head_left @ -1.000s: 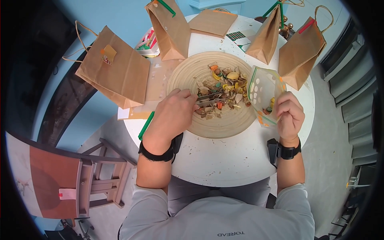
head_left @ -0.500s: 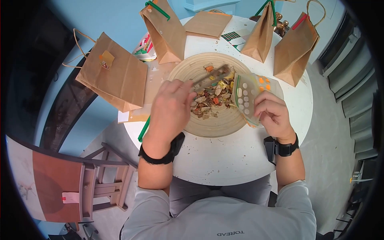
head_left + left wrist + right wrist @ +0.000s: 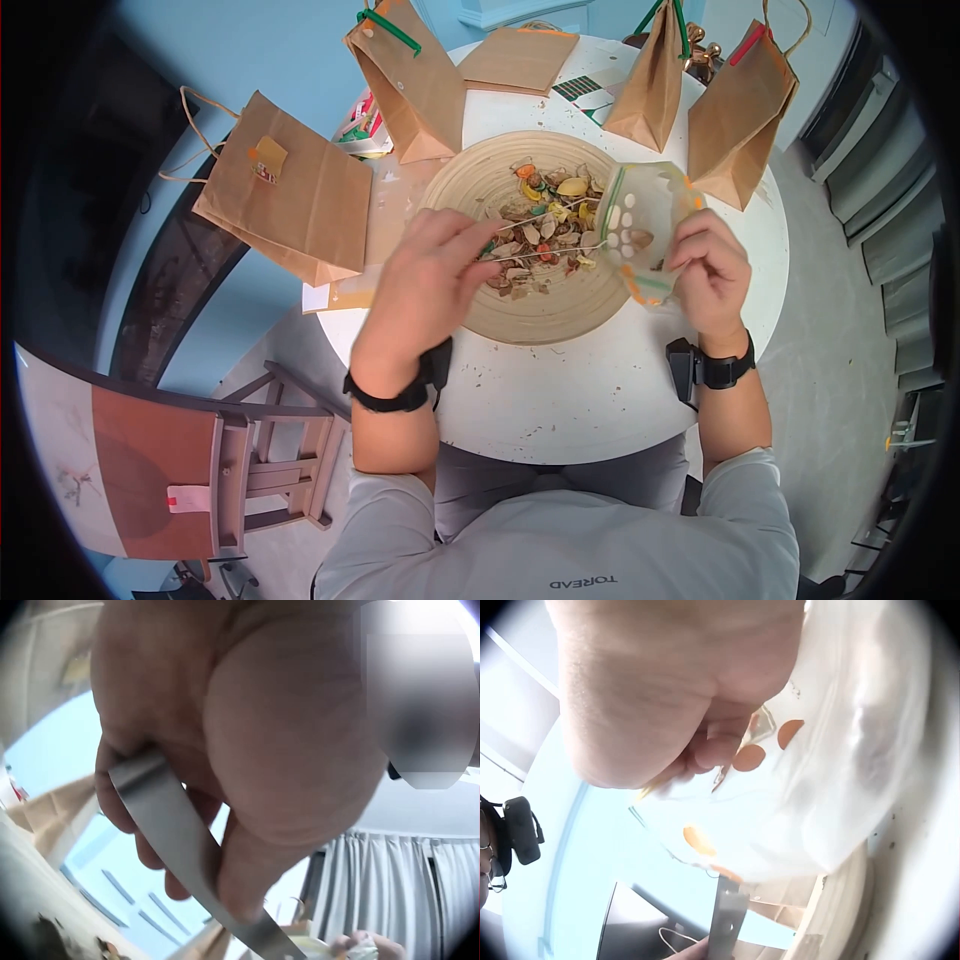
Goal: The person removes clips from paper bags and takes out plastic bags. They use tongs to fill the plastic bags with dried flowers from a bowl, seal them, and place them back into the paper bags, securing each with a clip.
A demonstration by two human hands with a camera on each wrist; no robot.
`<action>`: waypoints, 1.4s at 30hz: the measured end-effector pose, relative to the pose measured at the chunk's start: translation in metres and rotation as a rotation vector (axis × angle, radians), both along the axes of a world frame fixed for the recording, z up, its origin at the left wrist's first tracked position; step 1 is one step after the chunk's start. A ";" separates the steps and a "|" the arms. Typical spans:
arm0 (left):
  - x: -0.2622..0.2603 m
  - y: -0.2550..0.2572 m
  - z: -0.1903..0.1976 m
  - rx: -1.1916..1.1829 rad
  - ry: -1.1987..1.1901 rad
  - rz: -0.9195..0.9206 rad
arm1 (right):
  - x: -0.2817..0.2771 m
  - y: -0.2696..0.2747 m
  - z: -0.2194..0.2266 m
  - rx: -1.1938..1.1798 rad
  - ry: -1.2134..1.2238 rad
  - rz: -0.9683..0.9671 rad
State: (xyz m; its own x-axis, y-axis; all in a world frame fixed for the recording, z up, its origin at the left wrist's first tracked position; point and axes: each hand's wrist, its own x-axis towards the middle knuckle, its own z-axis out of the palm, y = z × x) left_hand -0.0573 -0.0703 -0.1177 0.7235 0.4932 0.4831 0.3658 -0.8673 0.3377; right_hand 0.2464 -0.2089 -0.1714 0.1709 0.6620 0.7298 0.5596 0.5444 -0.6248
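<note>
Metal tongs (image 3: 548, 211) are gripped in my left hand (image 3: 424, 280), fingers on one arm and thumb on the other, as the left wrist view shows. Their two arms stand apart above the pile, the tips right at the mouth of a clear zip bag (image 3: 655, 195). My right hand (image 3: 714, 276) pinches this bag by its near side and holds it up, tilted toward the pile. Orange and white dots mark the bag; a brownish piece shows inside. Under the tongs, mixed dried petals and leaves (image 3: 530, 240) lie on a round ridged wooden plate (image 3: 590, 325).
Brown paper bags stand around the round white table (image 3: 570, 400): one at left (image 3: 290, 190), one at back left (image 3: 415, 90), two at right (image 3: 745, 110). A flat paper bag (image 3: 520, 60) and a patterned card (image 3: 585, 95) lie at the back. Crumbs dot the table.
The tongs rose out of the pile, swung over it and now stand spread at the bag's mouth. The right hand shifted the bag left over the plate, then back a little with its mouth wider.
</note>
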 end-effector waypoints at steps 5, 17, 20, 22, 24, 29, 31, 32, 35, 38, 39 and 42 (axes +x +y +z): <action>-0.001 0.008 -0.013 -0.055 0.083 -0.137 | 0.002 0.002 -0.003 0.104 0.077 -0.141; 0.031 -0.001 -0.032 0.069 0.288 0.214 | 0.003 0.000 -0.001 0.080 0.031 -0.046; 0.030 0.003 -0.037 0.091 0.270 0.201 | 0.001 0.001 -0.001 0.057 0.036 -0.018; 0.029 0.005 -0.038 0.093 0.258 0.189 | 0.001 0.002 -0.002 0.045 0.040 -0.007; 0.027 0.006 -0.038 0.090 0.246 0.183 | 0.003 0.002 -0.003 0.031 0.038 0.004; 0.021 0.009 -0.030 0.071 0.126 0.163 | -0.001 0.004 -0.001 -0.023 0.036 0.054; 0.018 0.008 -0.023 0.094 0.061 0.161 | -0.002 0.004 -0.002 -0.035 0.041 0.064; 0.018 0.007 -0.019 0.088 0.065 0.174 | -0.002 0.004 -0.003 -0.045 0.047 0.069; 0.015 0.004 -0.009 0.064 0.062 0.196 | -0.003 0.005 -0.004 -0.063 0.055 0.068; 0.013 0.002 -0.004 0.006 0.032 0.149 | -0.003 0.006 -0.004 -0.067 0.054 0.081; 0.014 -0.002 -0.002 -0.025 0.022 0.112 | -0.003 0.006 -0.004 -0.068 0.053 0.091; 0.029 -0.016 0.004 -0.015 0.039 -0.035 | -0.004 0.003 -0.001 -0.058 0.020 0.131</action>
